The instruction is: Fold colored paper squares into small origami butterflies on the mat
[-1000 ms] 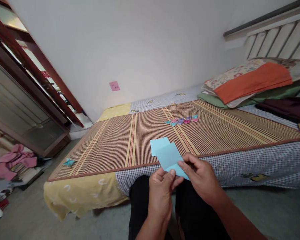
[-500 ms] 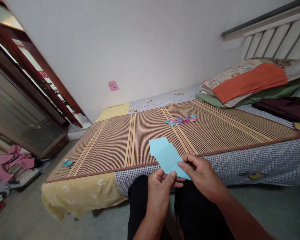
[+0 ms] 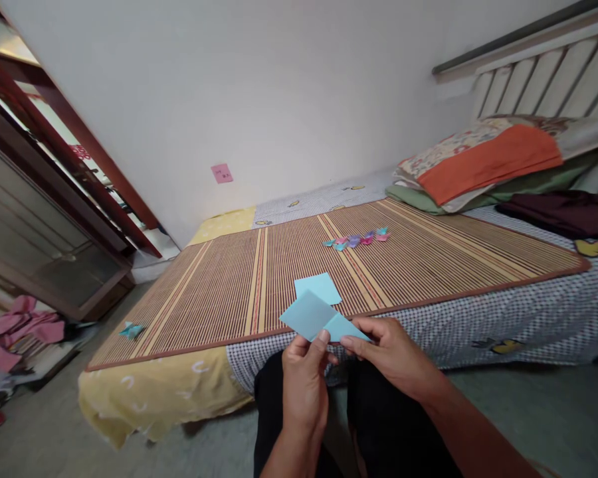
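A light blue paper (image 3: 309, 315), partly folded at its right end, is held over the front edge of the striped mat (image 3: 219, 285). My left hand (image 3: 306, 378) pinches its lower edge, thumb on top. At the paper's right corner, my right hand (image 3: 391, 352) grips it between thumb and fingers. Just behind lies another light blue sheet (image 3: 323, 287) on the mat, its near part hidden by the held paper. Several small folded paper pieces (image 3: 355, 241) in blue, pink and purple sit in a group farther back. A single blue folded piece (image 3: 131, 330) rests at the mat's left corner.
Orange and floral bedding (image 3: 493, 162) is stacked at the back right, beside a dark folded cloth (image 3: 561, 212). A pink note (image 3: 222, 173) is on the wall. Pink cloth (image 3: 22, 332) lies at the far left. The bed's front edge is just beyond my knees.
The held paper has turned counterclockwise, its free end now pointing left, and more of the sheet behind it shows. Both hands have shifted slightly left. The view has moved a little.
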The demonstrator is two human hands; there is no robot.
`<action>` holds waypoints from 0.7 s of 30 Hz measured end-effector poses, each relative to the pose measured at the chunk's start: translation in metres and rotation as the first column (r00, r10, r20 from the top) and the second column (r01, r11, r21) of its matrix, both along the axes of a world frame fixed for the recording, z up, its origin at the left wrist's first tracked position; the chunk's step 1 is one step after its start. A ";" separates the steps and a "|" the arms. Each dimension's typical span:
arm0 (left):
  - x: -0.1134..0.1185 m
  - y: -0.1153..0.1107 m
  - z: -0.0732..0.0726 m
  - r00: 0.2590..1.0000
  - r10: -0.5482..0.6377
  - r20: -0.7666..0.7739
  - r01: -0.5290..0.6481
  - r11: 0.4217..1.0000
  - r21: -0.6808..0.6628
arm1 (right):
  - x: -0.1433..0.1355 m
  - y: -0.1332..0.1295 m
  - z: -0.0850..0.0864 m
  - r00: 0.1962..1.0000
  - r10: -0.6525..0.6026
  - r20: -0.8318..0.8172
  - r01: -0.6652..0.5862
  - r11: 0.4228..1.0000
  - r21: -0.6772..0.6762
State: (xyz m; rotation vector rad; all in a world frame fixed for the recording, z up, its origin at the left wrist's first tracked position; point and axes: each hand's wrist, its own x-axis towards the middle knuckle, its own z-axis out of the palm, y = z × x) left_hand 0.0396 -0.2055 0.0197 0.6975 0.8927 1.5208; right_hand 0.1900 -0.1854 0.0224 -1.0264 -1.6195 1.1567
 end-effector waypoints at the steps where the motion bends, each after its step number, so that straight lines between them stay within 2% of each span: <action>1: -0.001 0.000 0.001 1.000 -0.003 0.019 0.003 1.000 -0.011 | -0.001 0.000 0.001 1.000 -0.007 -0.002 0.007 1.000 0.006; 8: -0.006 0.003 0.005 0.988 0.053 0.148 -0.038 0.994 -0.102 | 0.002 -0.002 0.002 0.997 -0.081 0.009 0.081 0.994 0.070; 14: -0.014 0.010 0.007 0.969 0.123 0.214 -0.099 0.988 -0.122 | 0.019 0.001 0.001 0.990 -0.138 -0.007 0.138 0.988 0.064; 17: -0.016 0.012 0.007 0.964 0.130 0.233 -0.101 0.986 -0.132 | 0.024 0.003 0.001 0.993 -0.112 -0.048 0.114 0.993 0.033; 21: -0.014 0.010 0.006 0.964 0.109 0.240 -0.080 0.988 -0.131 | 0.015 -0.001 0.000 0.994 -0.039 -0.103 0.040 0.999 0.002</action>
